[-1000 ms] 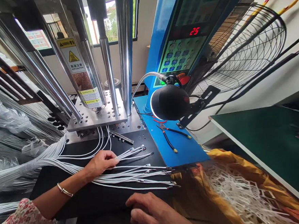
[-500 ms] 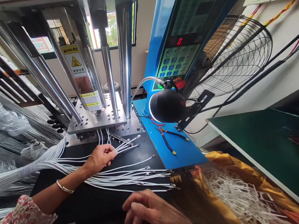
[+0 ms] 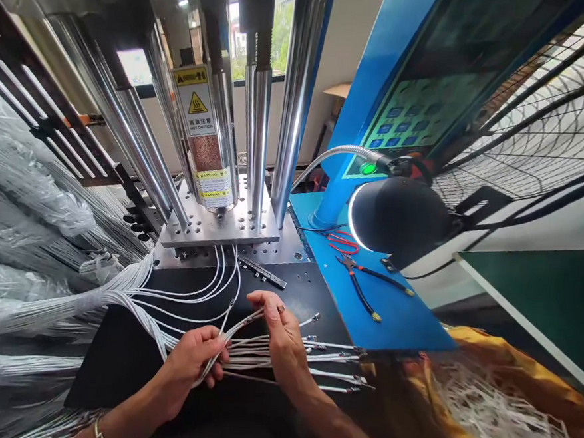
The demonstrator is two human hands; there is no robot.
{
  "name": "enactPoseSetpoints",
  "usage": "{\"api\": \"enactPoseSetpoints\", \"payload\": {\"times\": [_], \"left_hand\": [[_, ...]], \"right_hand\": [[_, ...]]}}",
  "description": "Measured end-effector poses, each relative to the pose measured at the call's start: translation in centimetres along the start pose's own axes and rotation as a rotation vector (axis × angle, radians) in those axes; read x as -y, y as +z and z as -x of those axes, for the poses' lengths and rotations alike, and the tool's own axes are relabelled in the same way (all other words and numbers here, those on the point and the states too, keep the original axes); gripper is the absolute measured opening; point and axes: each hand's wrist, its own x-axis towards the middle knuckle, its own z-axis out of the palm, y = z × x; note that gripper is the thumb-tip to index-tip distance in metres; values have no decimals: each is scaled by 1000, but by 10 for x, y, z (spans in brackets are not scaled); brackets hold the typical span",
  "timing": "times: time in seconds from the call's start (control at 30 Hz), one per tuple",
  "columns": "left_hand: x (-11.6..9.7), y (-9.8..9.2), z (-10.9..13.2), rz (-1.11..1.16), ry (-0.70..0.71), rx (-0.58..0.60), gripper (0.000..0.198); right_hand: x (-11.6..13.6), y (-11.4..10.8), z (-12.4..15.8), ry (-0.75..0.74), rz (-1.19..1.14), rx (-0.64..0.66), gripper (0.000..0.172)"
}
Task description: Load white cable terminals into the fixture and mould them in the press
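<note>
My left hand, closed around a few white cables, is above the black work surface. Their free ends reach my right hand, whose thumb and fingers are closed on them near the connectors. One cable end with a small metal connector stands up between the hands. Under and behind the hands lie several more white cables, connectors toward the right. Beyond, a few cables run beneath the metal plate of the press. A dark notched bar lies before it.
Pliers and a red-handled tool lie on the blue base. A black lamp overhangs it. At the right, a yellow sack holds white plastic scraps. Bundled cables fill the left side. A hot-surface label marks the press.
My left hand has drawn its cables back from the press, toward me. My right hand has risen from the front edge and closed on their ends. The view has shifted.
</note>
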Motion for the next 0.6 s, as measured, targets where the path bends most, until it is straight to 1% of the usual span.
{"api": "enactPoseSetpoints", "payload": {"times": [0.07, 0.17, 0.23, 0.33, 0.43, 0.5, 0.53, 0.6], "left_hand": [[-5, 6, -4, 0, 58, 7, 35], [-15, 16, -8, -76, 119, 49, 34], [-17, 20, -9, -135, 146, 52, 35], [-14, 21, -11, -229, 182, -15, 37], [-9, 19, -13, -368, 228, -62, 36], [-8, 18, -14, -412, 222, -49, 35], [-9, 17, -14, -393, 205, -30, 34], [-12, 16, -14, -276, 150, 33, 30]], "right_hand": [[6, -1, 0, -38, 68, -13, 39], [14, -5, -3, -14, 51, -8, 39], [14, -10, -6, 6, 53, -7, 38], [10, -16, -5, -3, 87, 13, 37], [8, -19, -1, -106, 137, 62, 33], [11, -20, 1, -185, 183, 107, 30], [12, -21, 1, -207, 205, 127, 29], [16, -24, 1, -229, 258, 145, 28]]}}
